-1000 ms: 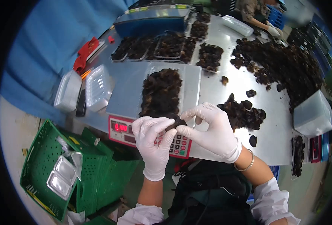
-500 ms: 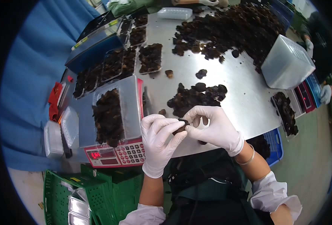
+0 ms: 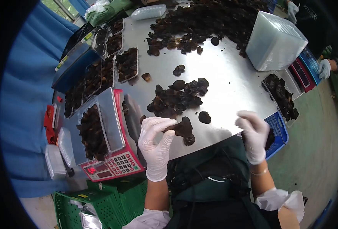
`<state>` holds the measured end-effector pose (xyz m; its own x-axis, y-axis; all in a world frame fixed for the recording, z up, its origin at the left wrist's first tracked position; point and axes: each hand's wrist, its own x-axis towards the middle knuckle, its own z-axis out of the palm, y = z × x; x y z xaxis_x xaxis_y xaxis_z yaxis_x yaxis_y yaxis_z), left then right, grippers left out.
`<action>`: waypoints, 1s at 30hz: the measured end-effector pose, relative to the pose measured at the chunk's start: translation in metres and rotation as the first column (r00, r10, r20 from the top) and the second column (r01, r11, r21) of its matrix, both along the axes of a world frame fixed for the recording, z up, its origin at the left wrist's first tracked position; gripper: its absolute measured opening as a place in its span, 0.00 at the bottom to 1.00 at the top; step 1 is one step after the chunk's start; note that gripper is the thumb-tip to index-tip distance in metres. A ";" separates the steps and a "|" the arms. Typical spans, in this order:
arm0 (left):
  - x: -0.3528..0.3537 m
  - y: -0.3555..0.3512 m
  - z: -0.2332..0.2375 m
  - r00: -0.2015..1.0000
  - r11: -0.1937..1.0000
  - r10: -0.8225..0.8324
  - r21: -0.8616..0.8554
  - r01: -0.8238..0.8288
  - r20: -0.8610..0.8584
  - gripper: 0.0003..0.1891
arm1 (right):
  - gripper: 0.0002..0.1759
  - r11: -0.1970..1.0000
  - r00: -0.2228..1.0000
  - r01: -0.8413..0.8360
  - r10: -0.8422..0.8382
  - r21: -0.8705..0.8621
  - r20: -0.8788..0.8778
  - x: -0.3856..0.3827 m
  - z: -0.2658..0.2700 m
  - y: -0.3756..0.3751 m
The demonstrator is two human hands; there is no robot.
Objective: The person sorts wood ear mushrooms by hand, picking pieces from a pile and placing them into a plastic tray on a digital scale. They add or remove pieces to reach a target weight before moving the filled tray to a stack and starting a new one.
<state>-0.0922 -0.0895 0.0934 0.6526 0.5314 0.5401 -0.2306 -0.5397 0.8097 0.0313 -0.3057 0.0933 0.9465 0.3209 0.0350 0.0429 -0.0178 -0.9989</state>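
Note:
My left hand point(image 3: 155, 147), in a white glove, pinches a dark brown wood ear mushroom point(image 3: 183, 129) between thumb and fingers, above the table's front edge. A loose pile of wood ears point(image 3: 176, 97) lies just beyond it, with a single round piece point(image 3: 204, 117) off to the right. Out at the table's right edge, my gloved right hand point(image 3: 254, 135) overlaps a blue crate point(image 3: 280, 139) with dark pieces inside. Motion smears its curled fingers, and I cannot tell whether they hold anything. Left of my hands, a filled clear tray point(image 3: 92, 131) rests on a red-trimmed scale point(image 3: 117, 162).
Filled trays point(image 3: 127, 65) stand at the back left. A large heap of wood ears point(image 3: 211, 23) covers the far side. Stacked clear trays point(image 3: 276, 42) and another filled tray point(image 3: 280, 95) sit at right, near a co-worker's gloved hand point(image 3: 324, 68). Green crates point(image 3: 100, 202) stand below.
My right hand has let go of the wood ear and swung right to the blue crate. The left hand keeps hold of it, now hanging more unfolded. The view has shifted slightly.

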 end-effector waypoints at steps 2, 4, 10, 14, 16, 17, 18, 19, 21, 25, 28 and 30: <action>-0.002 0.003 0.001 1.000 0.995 0.005 -0.098 -0.005 -0.001 0.11 | 0.09 0.927 0.922 0.372 -0.363 -0.047 0.134 -0.002 -0.030 -0.050; -0.009 0.005 0.005 0.997 0.998 0.059 0.004 -0.059 -0.057 0.11 | 0.10 0.818 0.810 0.541 -0.444 -0.195 0.383 -0.001 -0.062 -0.104; -0.069 0.015 0.016 0.940 0.945 0.302 0.180 -0.273 -0.158 0.11 | 0.20 0.487 0.970 0.228 -0.185 -0.843 0.155 -0.012 -0.306 -0.344; -0.094 0.020 0.005 0.927 0.910 0.365 -0.175 -0.375 -0.087 0.12 | 0.17 0.544 0.984 0.034 -0.163 -0.838 -0.066 0.006 -0.282 -0.311; -0.082 0.013 -0.001 0.945 0.866 0.325 -0.393 -0.308 -0.024 0.12 | 0.12 0.566 0.979 -0.199 0.142 -0.800 -0.144 0.009 -0.175 -0.213; -0.068 0.007 -0.003 0.961 0.883 0.274 -0.388 -0.265 -0.031 0.13 | 0.11 0.709 0.972 -0.237 0.167 -0.664 -0.168 0.012 -0.180 -0.207; -0.051 -0.004 -0.008 0.981 0.891 0.191 -0.416 -0.185 -0.027 0.13 | 0.10 0.674 0.951 -0.306 0.245 -0.672 -0.187 0.012 -0.140 -0.181; -0.035 -0.013 -0.013 0.990 0.943 0.124 -0.302 -0.138 -0.063 0.13 | 0.11 0.694 0.928 -0.373 0.273 -0.616 -0.254 0.011 -0.110 -0.159; -0.008 -0.039 -0.014 0.990 0.989 -0.033 -0.145 0.013 -0.137 0.12 | 0.16 0.798 0.865 -0.461 0.308 -0.388 -0.395 0.004 -0.061 -0.122; 0.032 -0.105 -0.045 0.824 0.845 -0.531 -0.062 0.530 -0.198 0.14 | 0.45 0.842 0.754 -0.437 0.535 0.317 -0.380 -0.016 -0.057 -0.093; 0.038 -0.128 -0.062 0.734 0.760 -0.634 -0.022 0.650 -0.242 0.21 | 0.25 0.949 0.852 -0.284 0.317 0.140 -0.417 -0.026 -0.074 -0.109; 0.038 -0.124 -0.050 0.736 0.770 -0.617 -0.022 0.638 -0.277 0.21 | 0.17 0.988 0.886 -0.108 0.145 0.108 -0.440 -0.026 -0.081 -0.124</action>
<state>-0.0545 -0.2133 0.0436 0.9419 -0.0804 0.3261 -0.3299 -0.4032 0.8536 0.0052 -0.4301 0.0128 0.8198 0.4526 -0.3508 -0.4100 0.0363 -0.9114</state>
